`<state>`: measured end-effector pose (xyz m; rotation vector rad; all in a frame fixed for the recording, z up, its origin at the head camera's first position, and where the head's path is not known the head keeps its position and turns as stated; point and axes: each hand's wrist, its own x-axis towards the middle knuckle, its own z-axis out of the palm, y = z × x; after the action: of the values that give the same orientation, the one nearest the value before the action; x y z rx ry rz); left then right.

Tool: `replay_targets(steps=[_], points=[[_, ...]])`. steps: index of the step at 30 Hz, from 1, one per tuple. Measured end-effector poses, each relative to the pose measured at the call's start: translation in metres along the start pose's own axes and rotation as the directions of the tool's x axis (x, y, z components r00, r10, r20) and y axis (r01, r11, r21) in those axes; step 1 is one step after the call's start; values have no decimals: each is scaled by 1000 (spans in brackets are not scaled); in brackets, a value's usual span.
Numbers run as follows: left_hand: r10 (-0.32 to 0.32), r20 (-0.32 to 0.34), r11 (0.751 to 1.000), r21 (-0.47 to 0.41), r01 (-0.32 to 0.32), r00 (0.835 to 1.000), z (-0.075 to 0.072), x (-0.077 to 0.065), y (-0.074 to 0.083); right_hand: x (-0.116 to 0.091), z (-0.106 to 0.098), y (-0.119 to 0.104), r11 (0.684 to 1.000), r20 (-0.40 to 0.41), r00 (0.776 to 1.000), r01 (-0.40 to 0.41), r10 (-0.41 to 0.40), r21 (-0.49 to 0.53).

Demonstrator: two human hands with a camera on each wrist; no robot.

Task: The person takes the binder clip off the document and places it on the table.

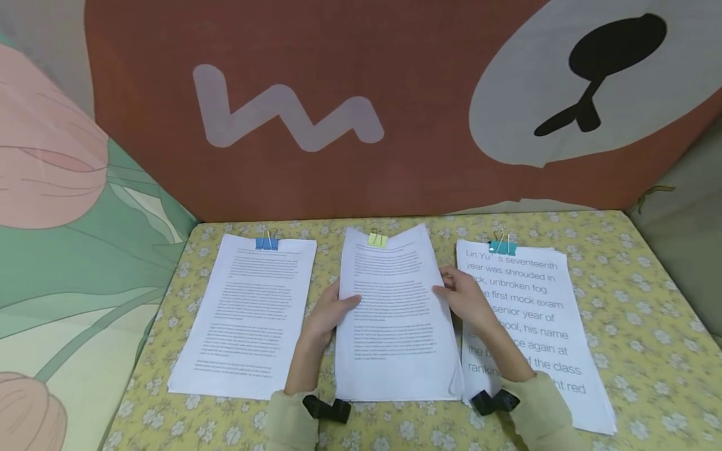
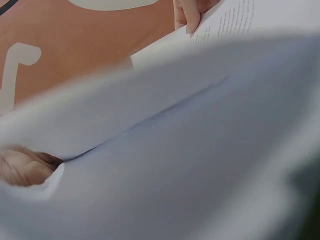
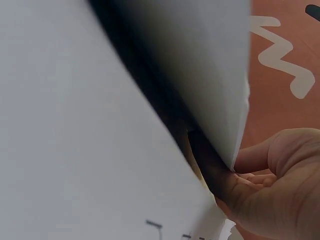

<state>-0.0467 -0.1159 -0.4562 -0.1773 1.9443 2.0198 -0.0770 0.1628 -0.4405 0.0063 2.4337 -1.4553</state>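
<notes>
In the head view, a middle stack of printed sheets (image 1: 395,300) has a yellow binder clip (image 1: 377,240) at its top edge. My left hand (image 1: 329,313) grips its left side, thumb on the top page. The right side is pinched by my right hand (image 1: 468,300), which reaches over the neighbouring stack. The sheets look lifted and slightly bowed. Close up in the right wrist view, thumb and fingers of the right hand (image 3: 280,185) hold the paper edge (image 3: 240,130). Blurred paper (image 2: 165,145) covers most of the left wrist view and hides part of the left hand (image 2: 27,167).
To the left lies a stack with a blue binder clip (image 1: 267,243). A large-print stack (image 1: 541,313) with a teal binder clip (image 1: 502,248) lies on the right, partly under my right forearm. All are on a yellow floral tablecloth (image 1: 637,300), before a brown printed backdrop (image 1: 338,181).
</notes>
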Motion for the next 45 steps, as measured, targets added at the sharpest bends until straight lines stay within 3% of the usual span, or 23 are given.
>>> replay_targets(steps=[8,13,17,24,32,39,45], points=[[-29,-40,996,-85,26,999,-4,0,3,-1,-6,-4,998,-4,1000,-23,24,65],[2,-38,993,-118,-7,999,-3,-1,5,-2,-13,-6,989,-55,998,-31,39,142],[23,-34,990,-138,-28,999,0,-1,3,-8,-25,-5,981,-123,992,44,-21,191],[20,-13,988,-156,-22,1000,0,0,2,-13,-43,-20,975,-226,963,178,-146,131],[40,-4,988,-149,-40,999,-7,-3,6,15,-38,-69,970,-168,959,239,-227,53],[35,7,981,-191,-33,999,-8,-2,5,39,-23,-108,949,-94,945,313,-314,-27],[51,22,978,-201,-46,998,-8,-2,5,56,-10,-124,949,-30,951,303,-306,-84]])
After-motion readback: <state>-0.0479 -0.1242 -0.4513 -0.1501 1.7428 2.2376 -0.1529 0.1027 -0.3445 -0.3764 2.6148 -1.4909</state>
